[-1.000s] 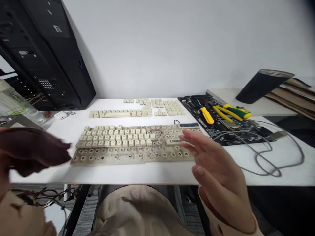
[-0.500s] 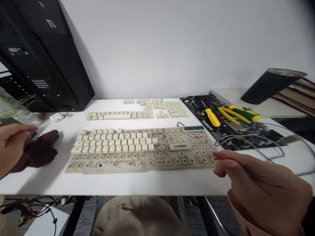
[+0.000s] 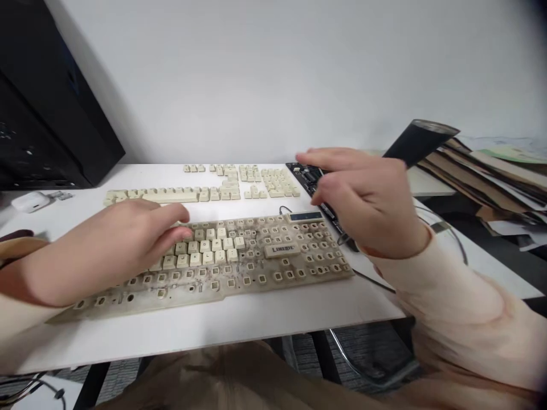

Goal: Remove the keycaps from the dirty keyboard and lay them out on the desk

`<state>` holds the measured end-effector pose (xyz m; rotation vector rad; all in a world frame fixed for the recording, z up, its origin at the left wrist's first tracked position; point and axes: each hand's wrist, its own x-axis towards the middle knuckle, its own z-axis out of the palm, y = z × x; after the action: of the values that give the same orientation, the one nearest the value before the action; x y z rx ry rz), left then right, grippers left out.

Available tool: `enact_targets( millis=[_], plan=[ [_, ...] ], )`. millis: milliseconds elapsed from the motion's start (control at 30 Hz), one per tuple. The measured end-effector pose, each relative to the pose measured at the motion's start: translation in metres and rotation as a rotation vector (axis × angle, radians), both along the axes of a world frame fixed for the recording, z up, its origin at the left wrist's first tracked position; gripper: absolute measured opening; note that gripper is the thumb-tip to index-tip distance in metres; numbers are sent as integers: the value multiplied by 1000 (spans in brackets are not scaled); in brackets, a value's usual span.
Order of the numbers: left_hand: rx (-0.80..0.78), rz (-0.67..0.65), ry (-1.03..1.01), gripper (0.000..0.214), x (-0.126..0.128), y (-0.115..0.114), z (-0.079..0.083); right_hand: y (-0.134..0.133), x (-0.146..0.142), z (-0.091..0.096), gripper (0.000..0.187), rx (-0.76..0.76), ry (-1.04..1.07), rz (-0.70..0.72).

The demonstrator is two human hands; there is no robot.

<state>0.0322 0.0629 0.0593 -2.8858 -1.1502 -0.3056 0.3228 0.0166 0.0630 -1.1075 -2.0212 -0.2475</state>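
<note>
head view: i note my left hand [image 3: 115, 250] released, fingers resting on the keycaps [image 3: 205, 246] of the grimy beige keyboard [image 3: 273, 273] on the white desk [image 3: 213, 330], and my right hand [image 3: 363, 199] open, empty, above the motherboard [image 3: 304, 175].

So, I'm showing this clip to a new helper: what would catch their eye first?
The grimy beige keyboard fills the middle of the white desk, many keys gone, with the left hand on the remaining ones. Rows of loose keycaps lie behind it, and the right hand hovers over a black circuit board at the back right.
</note>
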Motion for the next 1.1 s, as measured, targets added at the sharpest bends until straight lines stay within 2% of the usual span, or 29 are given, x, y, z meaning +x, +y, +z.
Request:
enact_targets(
  millis=[100,167,233,400,600,800,967,1100],
  plan=[
    [-30,-88,184,29,23,1,0,18,-8,-12,30,-70,-131,29],
    [9,-170,152,30,31,4,-7,26,-12,-27,27,-122,-196,45],
    [20,-246,100,29,38,8,-14,31,-14,-42,31,-175,-226,80],
    [-127,-357,66,30,62,17,-18,32,-15,-66,36,-267,-196,192],
    [-252,-375,49,27,79,23,-18,32,-13,-74,33,-331,-155,229],
    [-281,-368,103,23,82,22,-17,31,-11,-75,32,-310,-141,227],
    [-291,-307,23,23,79,23,-19,29,-11,-73,29,-336,-140,233],
    [-231,-268,-76,25,65,24,-23,29,-9,-72,28,-380,-135,249]
  ],
)
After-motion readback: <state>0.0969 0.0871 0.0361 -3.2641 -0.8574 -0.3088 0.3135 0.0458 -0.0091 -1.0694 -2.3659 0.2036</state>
